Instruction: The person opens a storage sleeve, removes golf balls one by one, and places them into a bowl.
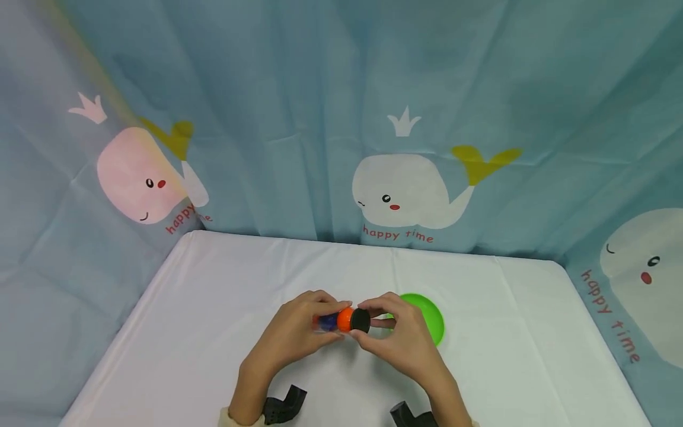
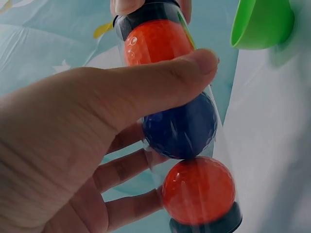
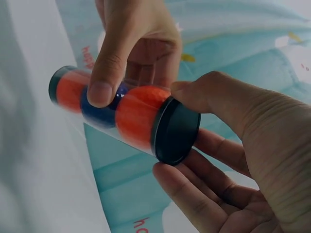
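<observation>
A clear tube [image 3: 116, 130] holds two orange golf balls with a blue golf ball [image 2: 182, 128] between them. Both of its ends carry black caps. My left hand [image 1: 296, 326] grips the tube's body, thumb across one side and fingers around the other. At the right end, the fingertips and thumb of my right hand [image 1: 408, 338] pinch the rim of the black cap [image 3: 178, 132]. That cap sits on the tube's end, against an orange ball [image 2: 158, 41]. The tube lies roughly sideways between the hands, held above the table.
A green bowl [image 1: 432, 317] stands on the white-covered table [image 1: 256, 273], just behind my right hand and partly hidden by it. Blue curtains [image 1: 299, 178] printed with whales rise along the back and both sides. Black camera mounts [image 1: 284, 405] are on my wrists.
</observation>
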The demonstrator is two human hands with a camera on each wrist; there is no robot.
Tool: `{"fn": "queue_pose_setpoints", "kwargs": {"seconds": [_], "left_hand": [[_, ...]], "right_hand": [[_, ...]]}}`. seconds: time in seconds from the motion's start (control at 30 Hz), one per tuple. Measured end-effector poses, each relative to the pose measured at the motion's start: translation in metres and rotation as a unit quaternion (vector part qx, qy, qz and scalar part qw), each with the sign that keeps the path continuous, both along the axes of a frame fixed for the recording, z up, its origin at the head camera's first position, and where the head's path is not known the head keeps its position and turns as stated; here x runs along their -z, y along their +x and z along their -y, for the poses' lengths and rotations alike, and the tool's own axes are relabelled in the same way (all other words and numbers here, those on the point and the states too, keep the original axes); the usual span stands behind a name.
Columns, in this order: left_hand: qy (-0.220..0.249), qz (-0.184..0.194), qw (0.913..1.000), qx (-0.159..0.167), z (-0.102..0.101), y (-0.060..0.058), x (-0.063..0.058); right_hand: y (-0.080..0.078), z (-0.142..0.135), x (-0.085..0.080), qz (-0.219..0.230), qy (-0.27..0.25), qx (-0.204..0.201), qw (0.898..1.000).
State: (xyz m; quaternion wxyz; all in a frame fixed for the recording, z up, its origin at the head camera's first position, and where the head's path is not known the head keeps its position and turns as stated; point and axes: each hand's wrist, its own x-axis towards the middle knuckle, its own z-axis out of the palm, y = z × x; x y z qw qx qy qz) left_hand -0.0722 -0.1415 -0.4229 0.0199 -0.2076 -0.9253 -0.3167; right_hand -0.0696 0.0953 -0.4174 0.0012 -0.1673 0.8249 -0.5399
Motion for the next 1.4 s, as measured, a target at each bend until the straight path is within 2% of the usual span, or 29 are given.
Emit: {"fn": "queue_pose_setpoints", "kwargs": {"seconds": [0.13,0.27,0.4,0.57,0.67,0.9,1.2,1.4], "left_hand": [[-0.009,-0.016,0.9998,-0.005,0.002,-0.001,0.001],[0.004,-0.002,0.9998,-0.020,0.007,0.000,0.003],[0.039,0.016,0.9991,-0.006,0.010,-0.001,0.003],[0.040,-0.006,0.9991,-0.010,0.010,-0.001,0.001],[0.031,-0.015,0.9991,-0.023,0.010,-0.001,-0.001],[0.014,-0.014,0.9996,-0.022,0.006,-0.002,-0.005],[0.017,-0.011,0.9995,-0.025,0.012,-0.004,-0.004],[0.025,-0.015,0.9987,-0.041,0.023,-0.004,-0.001]], "right_hand": [[0.001,0.000,0.003,-0.017,0.002,0.026,1.000],[0.002,-0.002,0.006,-0.016,-0.013,0.049,0.999],[0.003,-0.001,0.006,-0.017,-0.046,0.014,0.999],[0.003,0.005,0.004,-0.053,-0.052,-0.023,0.997],[0.002,0.008,0.001,-0.066,-0.042,-0.018,0.997],[0.003,0.012,-0.002,-0.077,-0.009,0.015,0.997],[-0.001,0.008,-0.001,-0.084,-0.020,0.003,0.996],[-0.002,0.008,0.004,-0.073,-0.030,-0.006,0.997]]}}
